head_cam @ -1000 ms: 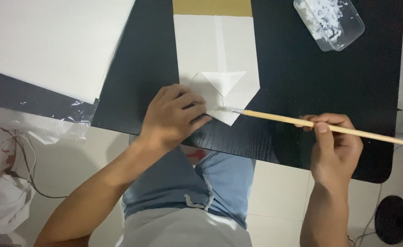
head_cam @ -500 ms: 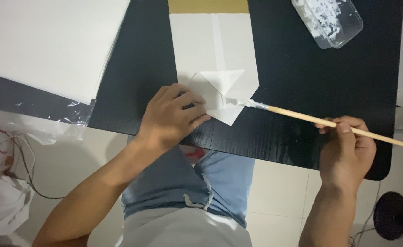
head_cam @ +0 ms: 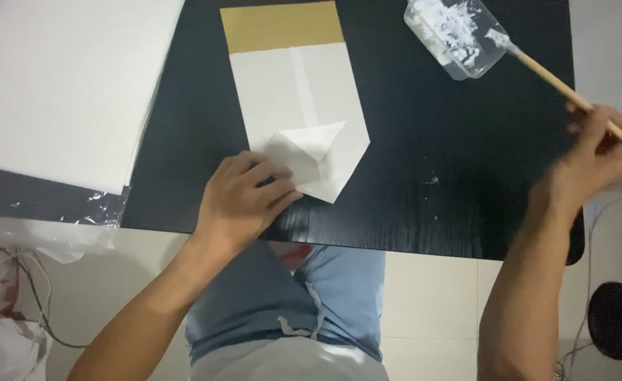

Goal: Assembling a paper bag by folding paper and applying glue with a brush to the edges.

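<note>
Fingers of the left hand [head_cam: 244,201] lie spread and flat, palm down, pinning the near corner of a folded white paper sheet with a tan strip at its far end [head_cam: 304,106]; nothing is gripped, only pressed. Just beyond the fingertips sits the folded triangular flap [head_cam: 314,144], creased toward the pointed near end. Such paper looks thin, light and limp, likely to slide on the smooth dark bench [head_cam: 431,176] and to crease or tear if pulled, so flat pressure near the fold seems the safer hold than a pinch at an edge.

Out to the far side, the right hand [head_cam: 593,144] is raised and blurred; it appears closed around a long thin wooden brush handle [head_cam: 572,92], held well back from the tip, though the finger positions cannot be made out. The stick looks light and stiff. Its whitish tip [head_cam: 498,39] rests at the rim of a clear plastic tub of white paste [head_cam: 456,35], well beyond that hand. Left of the pressing hand lies a large white board [head_cam: 57,92].
</note>
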